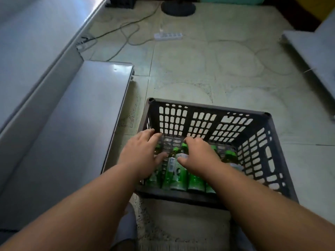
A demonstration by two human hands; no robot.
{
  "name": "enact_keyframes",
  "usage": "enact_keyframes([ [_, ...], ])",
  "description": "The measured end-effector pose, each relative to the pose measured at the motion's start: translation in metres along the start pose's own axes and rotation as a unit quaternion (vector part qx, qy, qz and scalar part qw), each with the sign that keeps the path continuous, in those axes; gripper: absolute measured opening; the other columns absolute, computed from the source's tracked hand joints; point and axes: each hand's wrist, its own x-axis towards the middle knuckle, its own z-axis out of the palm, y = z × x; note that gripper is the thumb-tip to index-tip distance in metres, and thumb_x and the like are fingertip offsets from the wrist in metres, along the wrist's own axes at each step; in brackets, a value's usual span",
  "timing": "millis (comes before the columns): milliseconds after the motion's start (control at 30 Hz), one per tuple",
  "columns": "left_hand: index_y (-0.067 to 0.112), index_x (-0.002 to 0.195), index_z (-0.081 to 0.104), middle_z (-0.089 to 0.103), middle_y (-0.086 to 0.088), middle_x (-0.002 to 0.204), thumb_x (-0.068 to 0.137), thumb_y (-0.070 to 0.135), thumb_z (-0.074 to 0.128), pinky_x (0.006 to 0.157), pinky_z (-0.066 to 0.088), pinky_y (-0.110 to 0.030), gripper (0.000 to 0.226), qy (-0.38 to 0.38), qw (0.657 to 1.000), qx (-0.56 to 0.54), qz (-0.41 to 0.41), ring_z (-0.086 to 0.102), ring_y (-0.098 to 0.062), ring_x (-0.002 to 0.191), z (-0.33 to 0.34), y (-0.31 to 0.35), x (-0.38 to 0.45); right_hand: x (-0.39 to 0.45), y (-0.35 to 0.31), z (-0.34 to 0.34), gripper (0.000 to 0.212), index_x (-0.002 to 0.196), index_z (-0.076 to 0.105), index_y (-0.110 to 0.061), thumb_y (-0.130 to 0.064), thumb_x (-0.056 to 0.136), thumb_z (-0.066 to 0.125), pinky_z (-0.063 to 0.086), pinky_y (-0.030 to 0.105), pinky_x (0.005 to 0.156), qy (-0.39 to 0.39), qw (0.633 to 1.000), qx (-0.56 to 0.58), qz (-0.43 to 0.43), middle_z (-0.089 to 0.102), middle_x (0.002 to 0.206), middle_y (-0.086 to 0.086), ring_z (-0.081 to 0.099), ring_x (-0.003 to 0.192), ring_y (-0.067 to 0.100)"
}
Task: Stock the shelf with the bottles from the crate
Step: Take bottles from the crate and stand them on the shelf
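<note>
A dark grey slotted plastic crate (253, 142) stands on the floor in front of me. Several green bottles (178, 176) with white labels lie inside it, side by side. Both my hands reach down into the crate over them. My left hand (140, 153) hovers over the leftmost bottles with its fingers spread. My right hand (197, 155) lies over the middle bottles, fingers curved downward and thumb out; whether it grips one is hidden. The grey metal shelf (76, 124) runs along the left side, its low board bare.
A white power strip (167, 36) and loose cables (126, 31) lie on the tiled floor beyond the crate. A round dark stand base (178, 8) sits at the far top. Another grey shelf board (313, 57) juts in from the right. My knees show at the bottom.
</note>
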Motion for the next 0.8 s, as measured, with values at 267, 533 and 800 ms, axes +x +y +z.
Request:
enact_keyframes([
  [267,0.027,0.157,0.003,-0.020,-0.011,0.163,0.091,0.075,0.028,0.120,-0.013,-0.041,0.086,-0.011,0.996,0.089,0.028,-0.024,-0.026,0.149,0.046,-0.031,0.042,0.076,0.026,0.051,0.069,0.141,0.043,-0.016,-0.051,0.087,0.068,0.052,0.042,0.092,-0.068,0.994,0.051,0.069,0.052,0.132,0.009,0.055,0.118,0.029],
  [533,0.004,0.147,-0.030,-0.037,-0.018,0.155,0.085,0.080,0.013,0.121,-0.015,-0.041,0.108,-0.043,0.994,0.104,-0.014,-0.036,-0.029,0.143,0.044,-0.031,0.045,0.128,0.021,0.098,0.096,0.151,0.030,-0.010,-0.067,0.082,0.063,0.040,0.047,0.106,-0.115,0.981,-0.030,0.151,0.041,0.152,0.014,0.037,0.139,0.036],
  [800,0.002,0.141,-0.036,-0.037,-0.020,0.155,0.083,0.082,0.010,0.121,-0.014,-0.042,0.109,-0.060,0.992,0.115,-0.011,-0.036,-0.030,0.143,0.041,-0.030,0.045,0.128,0.017,0.107,0.091,0.144,0.036,-0.022,-0.045,0.070,0.085,0.046,0.044,0.099,-0.079,0.960,0.181,0.201,0.045,0.139,0.013,0.047,0.128,0.036],
])
